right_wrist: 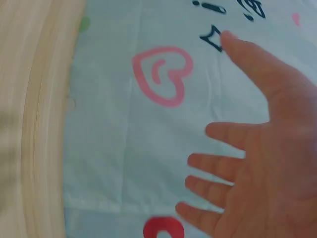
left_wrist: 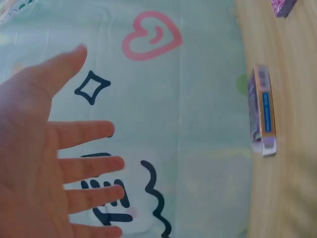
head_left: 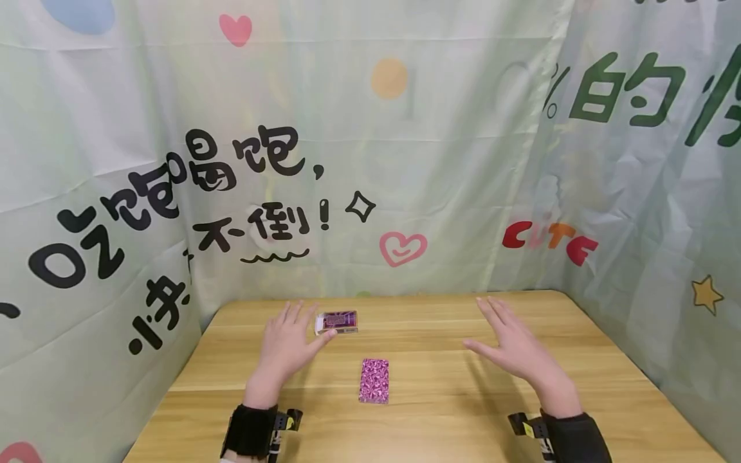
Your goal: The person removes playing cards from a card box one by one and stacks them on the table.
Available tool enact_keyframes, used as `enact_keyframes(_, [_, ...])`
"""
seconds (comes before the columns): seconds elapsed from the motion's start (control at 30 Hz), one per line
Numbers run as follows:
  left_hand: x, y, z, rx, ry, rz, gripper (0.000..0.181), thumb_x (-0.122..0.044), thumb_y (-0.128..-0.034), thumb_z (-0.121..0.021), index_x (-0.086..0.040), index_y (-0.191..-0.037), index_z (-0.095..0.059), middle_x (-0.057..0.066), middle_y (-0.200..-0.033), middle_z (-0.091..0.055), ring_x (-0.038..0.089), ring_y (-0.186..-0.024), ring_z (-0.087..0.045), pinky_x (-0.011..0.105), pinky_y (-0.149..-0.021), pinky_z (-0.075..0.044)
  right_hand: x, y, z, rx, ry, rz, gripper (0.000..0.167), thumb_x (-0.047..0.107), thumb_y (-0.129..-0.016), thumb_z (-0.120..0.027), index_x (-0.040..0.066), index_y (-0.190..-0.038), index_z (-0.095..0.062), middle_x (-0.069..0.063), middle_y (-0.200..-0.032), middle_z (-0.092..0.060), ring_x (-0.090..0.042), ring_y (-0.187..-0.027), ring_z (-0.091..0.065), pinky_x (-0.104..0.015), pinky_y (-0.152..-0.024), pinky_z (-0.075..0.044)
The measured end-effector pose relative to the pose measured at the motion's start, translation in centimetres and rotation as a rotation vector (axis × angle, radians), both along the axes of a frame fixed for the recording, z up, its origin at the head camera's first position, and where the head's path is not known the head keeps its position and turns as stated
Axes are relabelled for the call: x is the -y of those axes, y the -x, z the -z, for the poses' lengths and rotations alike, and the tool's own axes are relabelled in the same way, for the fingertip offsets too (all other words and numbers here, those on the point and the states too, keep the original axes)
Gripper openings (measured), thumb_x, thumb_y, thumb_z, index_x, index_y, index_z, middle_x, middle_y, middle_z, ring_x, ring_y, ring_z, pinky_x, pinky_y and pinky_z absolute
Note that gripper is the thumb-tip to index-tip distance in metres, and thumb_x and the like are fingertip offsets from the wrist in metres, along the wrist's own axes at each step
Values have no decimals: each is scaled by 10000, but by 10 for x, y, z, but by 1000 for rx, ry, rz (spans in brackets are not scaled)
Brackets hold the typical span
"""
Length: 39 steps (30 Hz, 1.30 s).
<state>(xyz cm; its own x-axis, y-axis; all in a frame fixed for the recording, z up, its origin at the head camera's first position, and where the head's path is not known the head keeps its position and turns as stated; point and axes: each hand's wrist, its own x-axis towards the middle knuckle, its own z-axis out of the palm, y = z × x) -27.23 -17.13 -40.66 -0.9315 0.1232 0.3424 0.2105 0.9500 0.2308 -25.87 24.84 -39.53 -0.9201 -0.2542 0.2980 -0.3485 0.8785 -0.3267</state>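
Observation:
A deck of cards (head_left: 374, 381) with a pink and purple patterned back lies on the wooden table, between the two hands. Behind it is a small purple card box (head_left: 339, 321); in the left wrist view the box (left_wrist: 262, 106) shows a white flap at one end. My left hand (head_left: 287, 347) is held above the table with fingers straight and spread, nearest to the box, holding nothing. To the right of the cards, my right hand (head_left: 518, 347) hovers with straight fingers and thumb apart, its palm bare in the right wrist view.
The wooden table (head_left: 428, 424) ends at a printed cloth backdrop (head_left: 451, 193) that hangs behind it and along both sides. Each wrist wears a black band (head_left: 251, 432) with a small camera mounted on it.

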Motion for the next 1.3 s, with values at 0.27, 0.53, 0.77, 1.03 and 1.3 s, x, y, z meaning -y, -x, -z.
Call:
enact_keyframes(0.27, [20, -5, -7, -290, 28, 32, 491, -470, -906, -636, -134, -1264, -634, 121, -1202, -689, 328, -1076, -660, 509, -922, -515, 34, 37, -10, -72, 8, -117, 841, 581, -870, -628, 105, -1504, -347, -199, -1492, -418, -428, -1355, -404, -624, -1054, -366])
enact_keyframes(0.53, [49, -20, -2, -349, 77, 43, 415, -434, -888, -671, -120, -1159, -685, 96, -1123, -720, 297, -1015, -685, 485, -870, -543, 97, 82, -17, -134, -49, -279, 772, 518, -872, -663, 92, -1466, -414, -185, -1437, -488, -376, -1314, -477, -550, -1058, -416])
enact_keyframes(0.77, [65, -48, 2, -307, 158, 29, 435, -475, -860, -682, -141, -1139, -689, 85, -1088, -724, 310, -997, -674, 514, -848, -537, 151, 119, 5, -34, -130, -406, 796, 532, -871, -652, 63, -1464, -404, -204, -1464, -458, -366, -1345, -454, -510, -1103, -385])
enact_keyframes(1.03, [65, -73, 12, -346, 243, 25, 428, -504, -817, -708, -172, -1086, -706, 33, -1028, -730, 268, -936, -678, 467, -800, -548, 197, 148, 42, 131, -197, -466, 802, 508, -846, -688, 52, -1451, -426, -218, -1479, -434, -365, -1351, -448, -481, -1115, -381])
enact_keyframes(1.3, [65, -83, 18, -348, 234, 9, 456, -525, -801, -718, -177, -1095, -705, 20, -1020, -724, 247, -950, -669, 473, -827, -543, 225, 165, 59, 205, -222, -423, 796, 438, -819, -754, 8, -1420, -457, -205, -1440, -477, -340, -1323, -474, -441, -1115, -389])
